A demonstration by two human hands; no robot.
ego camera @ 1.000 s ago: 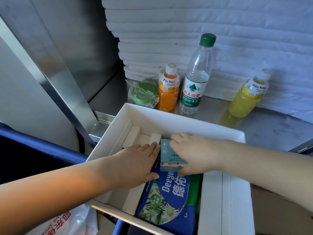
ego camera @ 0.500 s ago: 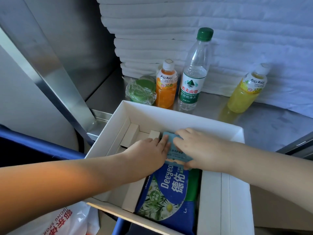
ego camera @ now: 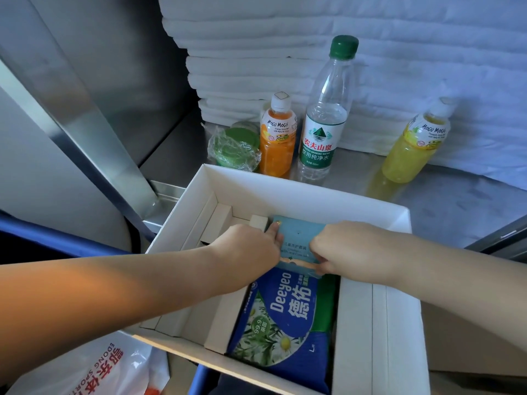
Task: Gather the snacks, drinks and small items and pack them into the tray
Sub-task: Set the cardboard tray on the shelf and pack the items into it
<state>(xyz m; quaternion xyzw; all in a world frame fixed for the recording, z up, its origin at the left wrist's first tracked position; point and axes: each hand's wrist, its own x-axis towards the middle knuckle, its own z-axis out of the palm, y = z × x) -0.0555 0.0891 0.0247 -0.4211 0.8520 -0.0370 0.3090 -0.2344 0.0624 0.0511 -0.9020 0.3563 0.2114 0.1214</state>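
Teal box (ego camera: 299,238) lies btwn both hands, long axis running ahead toward tray (ego camera: 285,192) far wall; right hand (ego camera: 348,249) pinches it, left hand (ego camera: 248,249) fingers flat vs its side.

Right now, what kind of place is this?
Probably a hotel supply or housekeeping area, though I can't be sure: folded white towels are stacked on a steel shelf, and bottled drinks stand just beyond a half-packed white tray.
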